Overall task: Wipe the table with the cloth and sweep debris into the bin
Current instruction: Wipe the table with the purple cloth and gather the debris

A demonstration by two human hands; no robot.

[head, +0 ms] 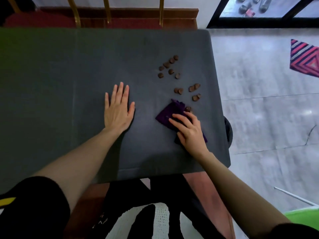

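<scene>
Bin hard to make out: only dark rounded shape [228,130] at right table edge, mostly hidden, cannot tell what it is. Part of purple cloth [170,112] covered by right hand [189,131], which presses on it, fingers curled over fabric. Left hand [119,107] flat on table [69,75], fingers spread wide, holding nothing. Brown round debris pieces [170,67] scattered beyond cloth, one touching its far edge. Table dark grey, cloth-covered. Floor [259,83] pale grey tiles; striped mat [304,56] cut off at right.

R hand [189,131] presses purple cloth [170,112] on bench [69,75], L hand [118,108] flat beside it, brown debris [179,80] just beyond cloth.
</scene>
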